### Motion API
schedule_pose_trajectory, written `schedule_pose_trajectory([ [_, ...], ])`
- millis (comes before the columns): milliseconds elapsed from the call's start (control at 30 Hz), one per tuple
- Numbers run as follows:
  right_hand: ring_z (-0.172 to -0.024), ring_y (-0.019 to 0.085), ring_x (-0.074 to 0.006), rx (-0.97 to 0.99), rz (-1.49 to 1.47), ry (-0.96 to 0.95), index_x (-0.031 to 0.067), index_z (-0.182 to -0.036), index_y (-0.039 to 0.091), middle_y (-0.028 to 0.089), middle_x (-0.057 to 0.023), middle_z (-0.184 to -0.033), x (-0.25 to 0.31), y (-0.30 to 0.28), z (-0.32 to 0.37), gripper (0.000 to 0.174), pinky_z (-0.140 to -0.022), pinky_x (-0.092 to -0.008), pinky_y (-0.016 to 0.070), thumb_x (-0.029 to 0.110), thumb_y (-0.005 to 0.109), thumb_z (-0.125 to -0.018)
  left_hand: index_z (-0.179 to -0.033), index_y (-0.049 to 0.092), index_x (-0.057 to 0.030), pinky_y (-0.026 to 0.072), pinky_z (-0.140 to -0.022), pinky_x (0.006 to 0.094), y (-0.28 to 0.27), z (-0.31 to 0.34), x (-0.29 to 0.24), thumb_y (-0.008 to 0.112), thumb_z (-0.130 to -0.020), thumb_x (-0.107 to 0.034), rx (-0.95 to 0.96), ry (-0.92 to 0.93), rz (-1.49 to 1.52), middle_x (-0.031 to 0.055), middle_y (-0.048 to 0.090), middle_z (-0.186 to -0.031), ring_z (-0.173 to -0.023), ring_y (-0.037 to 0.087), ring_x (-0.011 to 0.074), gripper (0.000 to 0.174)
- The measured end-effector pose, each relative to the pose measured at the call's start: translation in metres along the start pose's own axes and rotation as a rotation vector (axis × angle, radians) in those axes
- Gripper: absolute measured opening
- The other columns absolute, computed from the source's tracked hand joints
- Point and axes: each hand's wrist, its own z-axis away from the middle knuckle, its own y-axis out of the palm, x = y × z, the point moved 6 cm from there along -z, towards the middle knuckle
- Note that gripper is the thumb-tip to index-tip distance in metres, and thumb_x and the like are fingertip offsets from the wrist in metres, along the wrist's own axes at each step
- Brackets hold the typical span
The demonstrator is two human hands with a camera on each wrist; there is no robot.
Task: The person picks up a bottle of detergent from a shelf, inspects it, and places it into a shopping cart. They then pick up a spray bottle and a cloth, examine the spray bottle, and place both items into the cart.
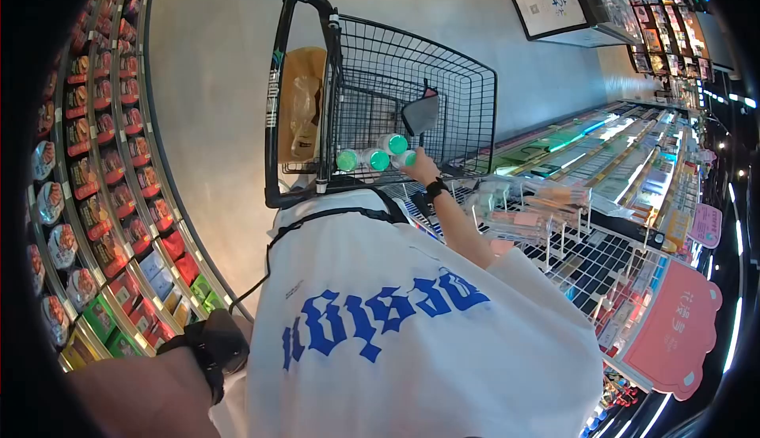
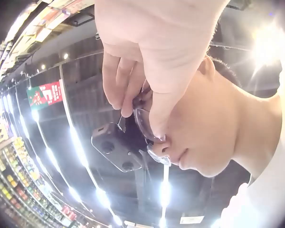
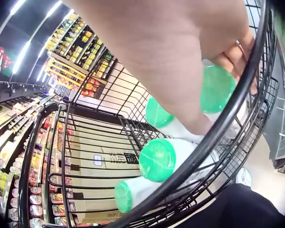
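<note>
Right, four green-capped bottles are in the black wire cart (image 1: 332,22), bunched near the handle end, on the side by the body. My right hand (image 1: 421,167) grips one bottle (image 3: 217,89): thumb on one side, fingers round the other, so the grip is as narrow as that bottle is wide. Another bottle (image 3: 157,114) sits just beside the thumb, and two more, a larger-looking one (image 3: 156,160) and its neighbour (image 3: 124,195), lie closer to the handle. Can't tell whether all of them stand fully upright.

My left hand (image 2: 159,42) is up at the glasses (image 2: 145,124), fingers bent, thumb across the lens edge; reads as a light pinch. It's well apart from the bottles.

Handling, my read: caps look hard and smooth, bodies pale and probably slick plastic with a bit of give. Fill level I can't see, so I'd allow for some weight. Best hold is round the body just under the cap, thumb opposite fingers. Cap alone is a poor handle, could twist or slip. Don't squeeze hard. Not fragile, I think, but packed tightly enough to knock a neighbour over. Cart wires run close to the knuckles, so I'd keep fingertips clear of the mesh.

Grey pouch (image 1: 422,113) is further along the cart.
</note>
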Motion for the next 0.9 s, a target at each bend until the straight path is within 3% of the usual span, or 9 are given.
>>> schedule_pose_trajectory([
  [67,-0.113,0.064,-0.0416,-0.005,-0.006,0.041,0.0095,-0.137,0.046,0.066,-0.0233,-0.122,0.002,-0.004,-0.001,0.086,-0.094,-0.0499,0.0520,0.044,0.084,-0.068,-0.145,0.031,0.0050,0.0385,-0.104,0.0574,-0.031,0.003,0.018,0.054,-0.086,-0.071,0.000,-0.007,0.010,0.0382,0.029,-0.145,-0.133,0.035,0.0493,0.099],
  [200,-0.113,0.064,-0.0414,-0.019,-0.024,0.023,0.0101,-0.137,0.047,0.066,-0.0227,-0.122,0.001,-0.003,-0.002,0.087,-0.094,-0.0497,0.0521,0.046,0.084,-0.068,-0.145,0.031,0.0044,0.0375,-0.105,0.0578,-0.012,0.003,0.014,0.054,-0.086,-0.070,0.012,0.005,0.038,0.0383,0.028,-0.146,-0.134,0.034,0.0495,0.098],
  [300,-0.110,0.065,-0.0411,-0.070,-0.042,0.027,0.0094,-0.134,0.051,0.067,-0.0223,-0.121,0.003,-0.009,0.007,0.083,-0.093,-0.0490,0.0525,0.048,0.083,-0.068,-0.146,0.031,0.0038,0.0368,-0.105,0.0580,-0.027,-0.003,0.023,0.054,-0.086,-0.070,0.029,0.009,0.055,0.0383,0.028,-0.146,-0.135,0.033,0.0496,0.098],
  [367,-0.103,0.068,-0.0402,-0.161,-0.077,0.007,0.0110,-0.123,0.057,0.070,-0.0202,-0.111,0.001,-0.014,0.008,0.070,-0.086,-0.0504,0.0551,0.047,0.081,-0.068,-0.146,0.031,0.0035,0.0364,-0.106,0.0582,-0.028,-0.008,0.028,0.054,-0.086,-0.070,0.050,0.010,0.064,0.0384,0.027,-0.146,-0.135,0.032,0.0497,0.098],
  [500,-0.100,0.069,-0.0376,-0.221,-0.209,0.005,0.0094,-0.121,0.064,0.072,-0.0192,-0.105,0.003,-0.039,0.026,0.069,-0.085,-0.0475,0.0557,0.048,0.081,-0.067,-0.146,0.031,0.0028,0.0354,-0.106,0.0586,0.022,-0.031,0.005,0.053,-0.086,-0.070,0.118,0.042,0.096,0.0385,0.027,-0.146,-0.136,0.031,0.0498,0.097],
  [633,-0.103,0.069,-0.0371,-0.483,-0.361,0.022,0.0077,-0.124,0.064,0.071,-0.0211,-0.109,0.001,-0.062,0.073,0.070,-0.087,-0.0451,0.0551,0.047,0.081,-0.068,-0.147,0.031,0.0021,0.0344,-0.107,0.0590,0.053,-0.060,0.010,0.053,-0.086,-0.070,0.196,0.085,0.160,0.0386,0.026,-0.147,-0.136,0.030,0.0500,0.097],
  [733,-0.102,0.070,-0.0364,-0.683,-0.514,0.019,0.0008,-0.126,0.061,0.071,-0.0230,-0.108,0.015,-0.079,0.127,0.072,-0.087,-0.0433,0.0546,0.043,0.082,-0.071,-0.147,0.031,0.0016,0.0337,-0.108,0.0592,0.089,-0.083,0.034,0.053,-0.087,-0.070,0.221,0.149,0.303,0.0386,0.025,-0.147,-0.137,0.029,0.0501,0.096],
  [833,-0.089,0.073,-0.0215,-0.640,-1.070,0.047,-0.0057,-0.122,0.061,0.072,-0.0146,-0.105,0.036,-0.071,0.185,0.060,-0.081,-0.0330,0.0549,0.039,0.076,-0.084,-0.147,0.031,0.0013,0.0332,-0.108,0.0594,0.108,-0.095,0.049,0.053,-0.087,-0.070,0.262,0.150,0.451,0.0387,0.025,-0.147,-0.137,0.029,0.0502,0.096],
  [900,-0.087,0.073,-0.0199,-0.672,-1.267,0.098,-0.0052,-0.122,0.062,0.072,-0.0128,-0.105,0.065,-0.067,0.232,0.056,-0.079,-0.0309,0.0547,0.037,0.074,-0.087,-0.150,0.036,-0.0120,0.0264,-0.112,0.0615,0.122,-0.103,0.050,0.050,-0.091,-0.064,0.377,0.167,0.214,0.0398,0.033,-0.144,-0.137,0.031,0.0482,0.080],
])
